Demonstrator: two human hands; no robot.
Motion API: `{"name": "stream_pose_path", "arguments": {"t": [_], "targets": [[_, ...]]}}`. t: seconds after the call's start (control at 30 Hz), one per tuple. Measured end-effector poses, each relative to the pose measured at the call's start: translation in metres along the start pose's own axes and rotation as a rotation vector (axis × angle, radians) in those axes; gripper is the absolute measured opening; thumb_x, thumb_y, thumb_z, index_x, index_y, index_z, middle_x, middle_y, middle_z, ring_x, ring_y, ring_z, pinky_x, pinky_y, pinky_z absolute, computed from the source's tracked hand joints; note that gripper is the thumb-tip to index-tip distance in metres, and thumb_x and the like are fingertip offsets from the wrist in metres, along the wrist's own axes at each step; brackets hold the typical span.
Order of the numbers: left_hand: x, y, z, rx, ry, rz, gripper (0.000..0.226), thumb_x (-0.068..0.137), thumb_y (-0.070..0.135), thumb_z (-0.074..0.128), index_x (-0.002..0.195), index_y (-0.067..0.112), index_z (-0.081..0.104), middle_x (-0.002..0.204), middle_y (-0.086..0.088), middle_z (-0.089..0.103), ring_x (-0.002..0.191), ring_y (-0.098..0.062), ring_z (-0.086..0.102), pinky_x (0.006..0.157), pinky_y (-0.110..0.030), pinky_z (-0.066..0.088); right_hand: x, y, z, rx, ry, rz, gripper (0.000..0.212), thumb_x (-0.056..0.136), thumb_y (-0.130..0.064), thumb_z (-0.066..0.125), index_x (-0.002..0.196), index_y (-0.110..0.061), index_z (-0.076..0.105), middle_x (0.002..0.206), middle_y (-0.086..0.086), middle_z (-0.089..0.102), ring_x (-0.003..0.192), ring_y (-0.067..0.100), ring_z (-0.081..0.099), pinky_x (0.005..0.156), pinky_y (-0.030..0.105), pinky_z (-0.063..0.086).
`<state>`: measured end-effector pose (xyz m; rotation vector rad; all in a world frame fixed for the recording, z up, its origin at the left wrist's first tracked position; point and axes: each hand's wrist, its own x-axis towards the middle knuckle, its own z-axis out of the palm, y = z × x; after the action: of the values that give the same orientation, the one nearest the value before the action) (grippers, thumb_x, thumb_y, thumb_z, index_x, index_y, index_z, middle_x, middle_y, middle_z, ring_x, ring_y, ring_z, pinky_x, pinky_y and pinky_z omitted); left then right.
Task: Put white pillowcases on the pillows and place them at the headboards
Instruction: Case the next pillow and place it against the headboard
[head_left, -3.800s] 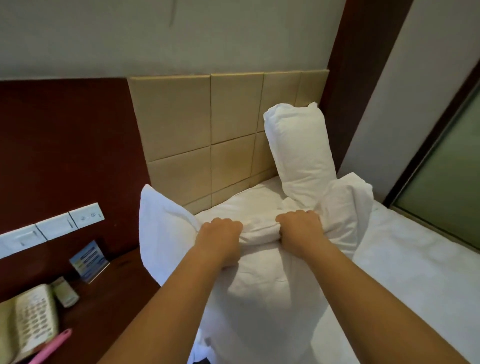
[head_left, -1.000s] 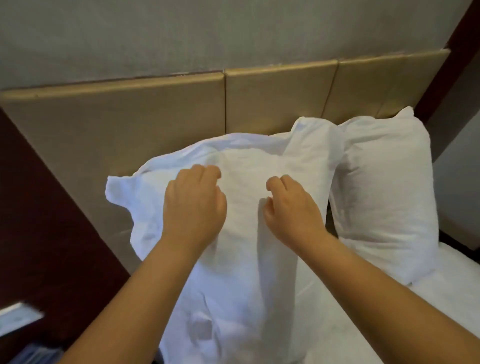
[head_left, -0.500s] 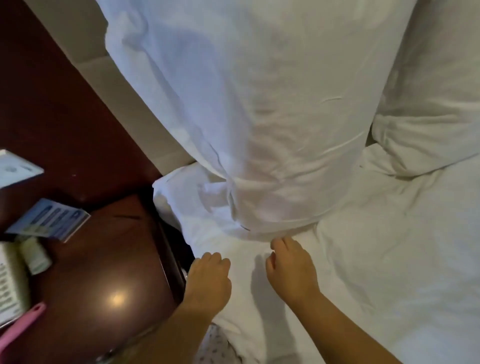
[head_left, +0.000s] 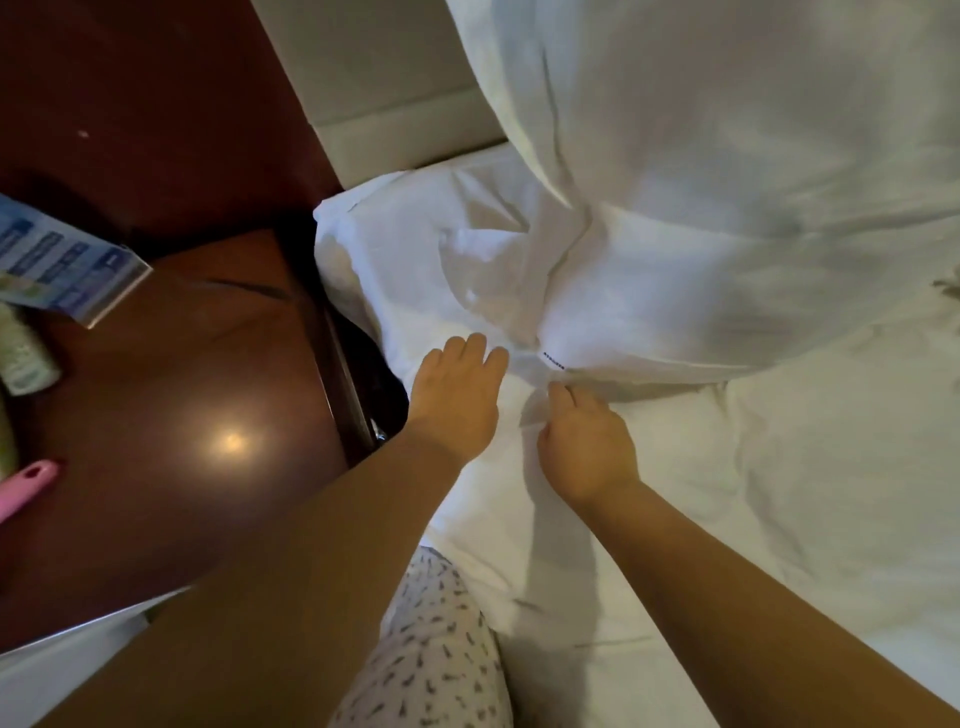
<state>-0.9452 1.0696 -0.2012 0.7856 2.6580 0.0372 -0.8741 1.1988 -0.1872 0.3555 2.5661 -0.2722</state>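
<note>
A plump white pillow (head_left: 727, 171) in wrinkled cotton leans on the padded headboard (head_left: 384, 93) at the bed's (head_left: 779, 493) head edge. Left hand (head_left: 457, 395) spread flat; right hand (head_left: 587, 447) pinches the pillowcase's loose hem.

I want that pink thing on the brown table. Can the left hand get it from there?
Probably yes. The left hand is open on the sheet beside the nightstand, and nothing blocks the way to the pink handle.

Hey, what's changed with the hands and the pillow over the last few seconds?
Both hands let go of the pillow, set upright against the headboard. They came down to its loose lower edge on the sheet: the left hand flat and open, the right hand curled at the fabric. The nightstand items stayed put.
</note>
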Motion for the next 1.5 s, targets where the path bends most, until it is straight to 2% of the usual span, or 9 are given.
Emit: {"name": "stream_pose_path", "arguments": {"t": [0.13,0.23,0.43,0.57,0.67,0.83,0.97,1.17,1.5], "targets": [[0.025,-0.011,0.007,-0.096,0.121,-0.144,0.065,0.08,0.01,0.061,0.139,0.015,0.034,0.121,-0.009,0.049,0.102,-0.027,0.052,0.082,-0.033,0.043,0.013,-0.009,0.003,0.047,0.015,-0.067,0.057,0.094,-0.013,0.041,0.148,-0.015,0.024,0.145,0.01,0.042,0.128,0.029,0.044,0.103,0.038,0.036],[0.045,-0.024,0.007,-0.183,0.018,-0.236,0.074,0.087,0.023,0.062,0.147,0.022,0.018,0.109,-0.009,0.056,0.101,-0.028,0.055,0.079,-0.035,0.043,0.026,-0.025,0.001,0.089,0.045,-0.135,0.065,0.097,-0.018,0.045,0.152,-0.025,0.011,0.142,0.013,0.046,0.127,0.031,0.047,0.103,0.041,0.04],[0.069,-0.029,0.004,-0.198,0.007,-0.242,0.033,0.094,0.024,0.052,0.126,0.019,0.049,0.107,-0.01,0.06,0.1,-0.031,0.058,0.07,-0.036,0.041,0.058,-0.049,-0.01,0.134,-0.012,-0.037,0.077,0.097,-0.017,0.042,0.15,-0.03,-0.012,0.126,0.018,0.057,0.108,0.033,0.06,0.097,0.044,0.047],[0.068,-0.029,-0.003,-0.152,0.011,-0.169,0.034,0.085,0.004,0.056,0.118,0.015,0.057,0.105,-0.009,0.059,0.098,-0.029,0.057,0.072,-0.035,0.043,0.066,-0.051,-0.023,0.052,-0.129,0.053,0.055,0.101,-0.021,0.028,0.151,-0.019,0.005,0.134,0.019,0.051,0.116,0.035,0.055,0.097,0.048,0.043],[0.058,-0.02,-0.006,-0.196,-0.009,-0.085,0.031,0.088,0.004,0.052,0.116,0.014,0.059,0.108,-0.009,0.059,0.101,-0.029,0.057,0.077,-0.035,0.044,0.062,-0.051,-0.03,-0.023,-0.11,0.009,0.052,0.099,-0.017,0.036,0.147,-0.018,0.017,0.128,0.011,0.055,0.112,0.029,0.058,0.089,0.037,0.047],[0.03,-0.002,-0.003,-0.396,-0.119,-0.167,0.022,0.092,0.008,0.05,0.111,0.012,0.059,0.105,-0.009,0.063,0.096,-0.03,0.062,0.072,-0.032,0.044,0.049,-0.051,-0.045,0.064,-0.126,0.009,0.023,0.097,-0.01,0.036,0.116,-0.008,0.049,0.11,0.016,0.059,0.1,0.036,0.059,0.073,0.041,0.043],[0.008,0.012,0.003,-0.508,-0.215,-0.205,0.02,0.09,0.012,0.052,0.107,0.014,0.06,0.101,-0.008,0.066,0.094,-0.03,0.063,0.072,-0.032,0.046,0.035,-0.045,-0.04,0.054,-0.214,0.04,0.025,0.096,-0.006,0.041,0.117,-0.009,0.054,0.116,0.012,0.061,0.105,0.029,0.06,0.082,0.035,0.048],[-0.024,0.028,0.005,-0.374,-0.252,-0.187,0.022,0.09,0.009,0.049,0.11,0.013,0.058,0.109,-0.006,0.061,0.101,-0.026,0.06,0.076,-0.035,0.047,0.0,-0.04,-0.021,0.099,-0.222,0.019,0.025,0.094,-0.004,0.04,0.116,-0.007,0.052,0.114,0.013,0.062,0.103,0.031,0.06,0.072,0.034,0.042],[-0.05,0.099,-0.022,-0.121,-0.148,-0.086,0.03,0.092,0.017,0.046,0.122,0.019,0.045,0.114,-0.002,0.056,0.102,-0.023,0.059,0.079,-0.035,0.046,-0.063,0.024,-0.053,0.23,0.075,-0.066,0.019,0.091,-0.01,0.042,0.105,-0.009,0.053,0.103,0.012,0.062,0.092,0.033,0.059,0.068,0.035,0.04]]}}
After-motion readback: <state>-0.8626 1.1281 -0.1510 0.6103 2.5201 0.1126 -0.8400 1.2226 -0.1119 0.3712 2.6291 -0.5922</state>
